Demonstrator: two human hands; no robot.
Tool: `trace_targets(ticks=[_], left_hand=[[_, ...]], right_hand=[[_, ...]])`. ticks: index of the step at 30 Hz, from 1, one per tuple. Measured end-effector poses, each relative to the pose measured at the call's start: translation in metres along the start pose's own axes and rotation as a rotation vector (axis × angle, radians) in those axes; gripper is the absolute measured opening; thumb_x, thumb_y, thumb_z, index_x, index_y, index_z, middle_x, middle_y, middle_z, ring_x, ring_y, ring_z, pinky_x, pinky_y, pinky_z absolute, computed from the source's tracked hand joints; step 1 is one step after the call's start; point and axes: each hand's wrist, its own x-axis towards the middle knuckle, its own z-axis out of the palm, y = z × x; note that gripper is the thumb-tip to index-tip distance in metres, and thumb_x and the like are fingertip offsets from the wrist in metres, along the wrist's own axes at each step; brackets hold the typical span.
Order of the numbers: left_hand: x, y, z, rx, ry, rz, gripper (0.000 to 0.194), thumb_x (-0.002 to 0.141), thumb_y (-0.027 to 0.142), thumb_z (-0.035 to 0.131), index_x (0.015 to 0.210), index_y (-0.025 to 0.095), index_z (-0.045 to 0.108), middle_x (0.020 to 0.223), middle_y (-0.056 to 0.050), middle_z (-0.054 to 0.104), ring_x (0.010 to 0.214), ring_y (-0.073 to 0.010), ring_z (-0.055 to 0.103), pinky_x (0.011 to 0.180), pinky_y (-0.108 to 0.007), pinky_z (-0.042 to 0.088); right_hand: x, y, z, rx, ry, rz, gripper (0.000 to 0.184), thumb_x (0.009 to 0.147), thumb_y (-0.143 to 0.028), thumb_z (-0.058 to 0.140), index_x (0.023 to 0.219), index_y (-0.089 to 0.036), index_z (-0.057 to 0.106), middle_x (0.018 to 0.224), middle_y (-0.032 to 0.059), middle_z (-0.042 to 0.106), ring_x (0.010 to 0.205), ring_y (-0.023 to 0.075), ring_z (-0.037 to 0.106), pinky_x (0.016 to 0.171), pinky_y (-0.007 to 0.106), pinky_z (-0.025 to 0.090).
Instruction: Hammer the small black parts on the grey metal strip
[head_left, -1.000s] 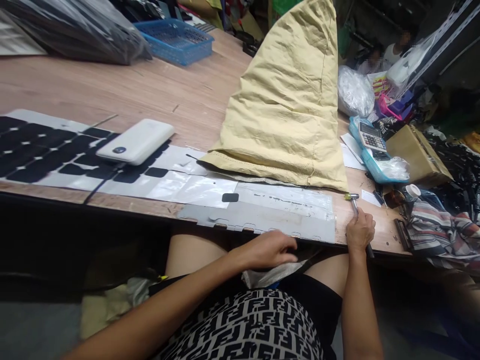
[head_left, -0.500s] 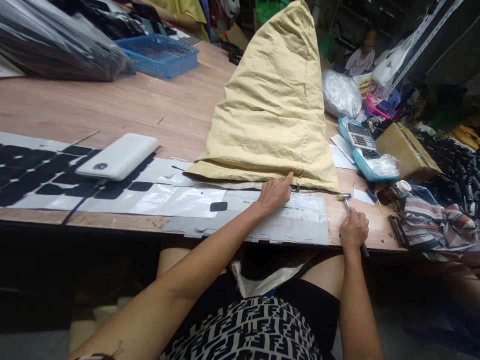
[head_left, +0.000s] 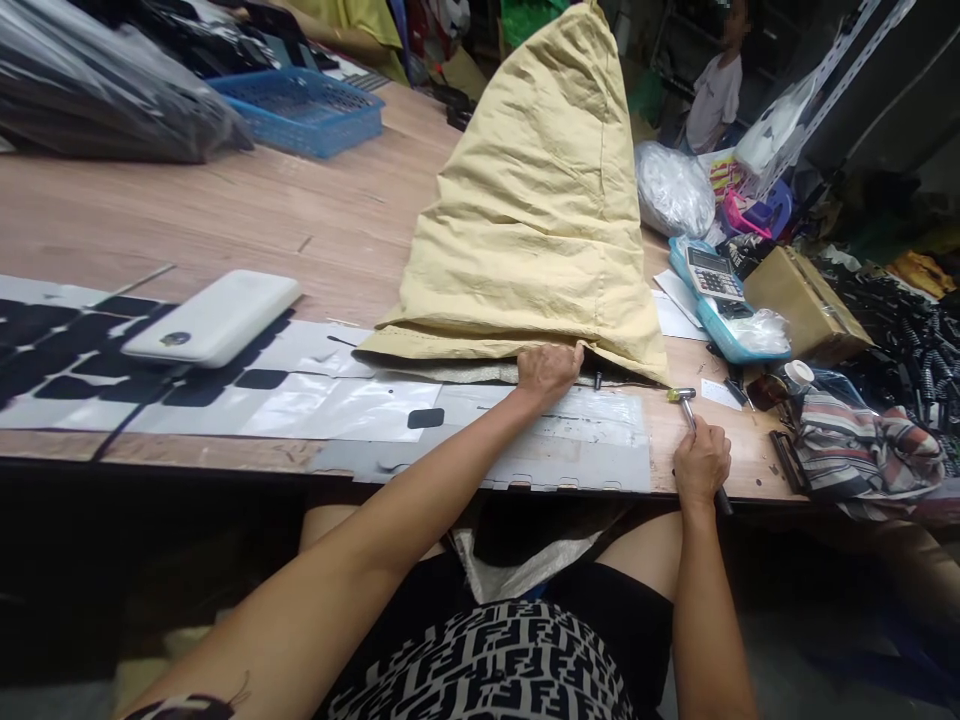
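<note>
Left hand [head_left: 550,372] on sack [head_left: 517,230], calculator [head_left: 714,274] in tray [head_left: 721,338]

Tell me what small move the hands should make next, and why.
Perhaps the left hand should lift the near edge of the yellow cloth slightly: it is at that edge, and a small dark piece shows close by. The right hand could wait, since it holds the hammer to the right.

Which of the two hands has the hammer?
The right hand, closed around the handle of the hammer. The left hand has no tool visible; it is at the near edge of the yellow cloth.
</note>
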Motion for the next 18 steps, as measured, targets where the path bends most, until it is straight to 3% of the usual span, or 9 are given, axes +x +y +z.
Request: trace_targets(ticks=[4,8,10,13,18], left_hand=[[0.003,0.008,0.005,-0.097,-0.008,0.026,0.071,0.102,0.062,0.022,0.090,0.017,0.077,0.097,-0.018,0.074,0.096,-0.0346,0.068,0.080,-0.041,0.047],[0.000,0.024,0.011,-0.125,-0.035,0.158,0.039,0.093,0.051,0.051,0.102,0.022,0.075,0.100,-0.012,0.075,0.100,-0.0319,0.068,0.079,-0.037,0.049],[-0.001,0.033,0.015,-0.095,-0.018,0.137,0.038,0.084,0.047,0.063,0.108,0.021,0.074,0.107,-0.013,0.075,0.103,-0.0336,0.068,0.080,-0.038,0.050],[-0.001,0.041,0.018,-0.043,0.007,0.081,0.036,0.084,0.039,0.064,0.110,0.017,0.074,0.113,-0.017,0.073,0.103,-0.0338,0.068,0.080,-0.038,0.051],[-0.016,0.022,0.008,-0.089,-0.091,0.063,0.024,0.086,0.034,0.062,0.095,0.021,0.079,0.097,-0.010,0.077,0.094,-0.0284,0.070,0.075,-0.034,0.050]], right_hand=[[0.000,-0.001,-0.001,0.003,0.008,-0.003,0.036,0.092,-0.021,0.051,0.121,-0.020,0.071,0.101,0.0100,0.061,0.087,0.0222,0.048,0.074,0.035,0.037],[0.000,-0.002,-0.002,0.021,-0.014,0.019,0.036,0.092,-0.021,0.052,0.122,-0.020,0.071,0.102,0.0101,0.063,0.089,0.0229,0.049,0.075,0.035,0.037],[0.000,-0.003,-0.003,0.029,-0.022,0.024,0.036,0.092,-0.022,0.052,0.122,-0.020,0.071,0.103,0.0103,0.062,0.090,0.0229,0.049,0.075,0.035,0.037],[0.000,-0.003,-0.004,0.032,-0.024,0.023,0.036,0.092,-0.022,0.052,0.122,-0.019,0.071,0.103,0.0105,0.062,0.090,0.0226,0.049,0.076,0.035,0.037],[0.001,-0.003,-0.004,0.019,-0.041,0.031,0.037,0.092,-0.022,0.052,0.125,-0.020,0.070,0.105,0.0102,0.063,0.091,0.0230,0.050,0.077,0.035,0.037]])
